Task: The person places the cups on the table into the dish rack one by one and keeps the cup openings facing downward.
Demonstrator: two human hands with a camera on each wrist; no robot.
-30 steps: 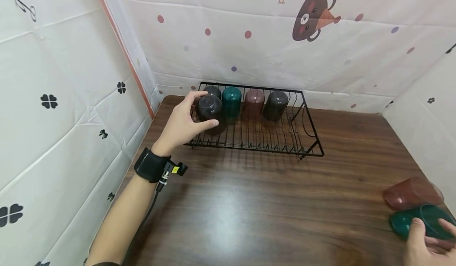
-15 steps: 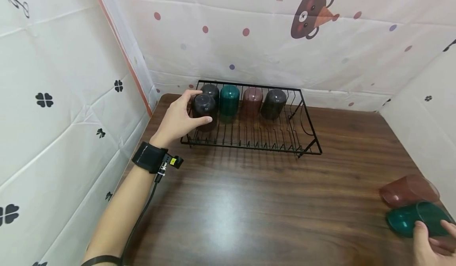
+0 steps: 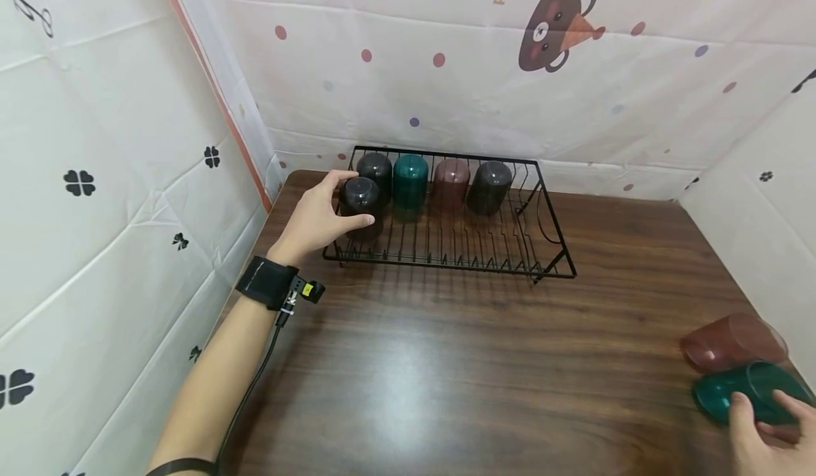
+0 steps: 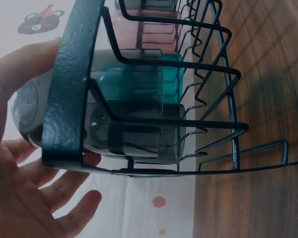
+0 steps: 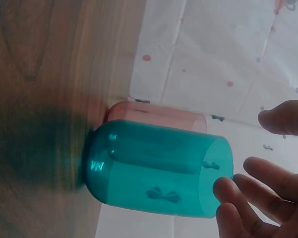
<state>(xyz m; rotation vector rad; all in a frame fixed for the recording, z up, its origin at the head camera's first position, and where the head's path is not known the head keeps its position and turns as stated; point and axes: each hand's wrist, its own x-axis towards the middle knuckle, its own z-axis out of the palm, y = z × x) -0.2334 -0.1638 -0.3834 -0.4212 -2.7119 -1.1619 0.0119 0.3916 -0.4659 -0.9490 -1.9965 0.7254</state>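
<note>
**Fingers on a dark cup at the rack, fingers near a green cup on the table**

Fingers of the left hand point(image 3: 316, 215) curve around a dark cup point(image 3: 360, 205) that stands upside down at the front left corner of the black wire rack point(image 3: 548, 214); the thumb sits on one side and the fingertips on the other. In the left wrist view the palm is spread and the fingers look fairly loose, so the grip may be light, though the rack's frame blocks part of the contact.

Behind the held cup stands a second dark cup point(image 3: 376, 168), and beside that, along the back of the rack, a green cup point(image 3: 410, 176), a pink cup point(image 3: 450, 179) and another dark cup point(image 3: 489, 184), all mouth down. The rack sits at the far end of the wooden table point(image 3: 446, 363), near the spotted cloth wall.

At the table's near right corner the right hand point(image 3: 761, 440) reaches toward a green cup lying on its side point(image 3: 733, 394). Its fingers are spread and only gently bent, just at the cup's open mouth, holding nothing. A pink cup lying on its side point(image 3: 733, 341) touches the green one on the far side.
</note>
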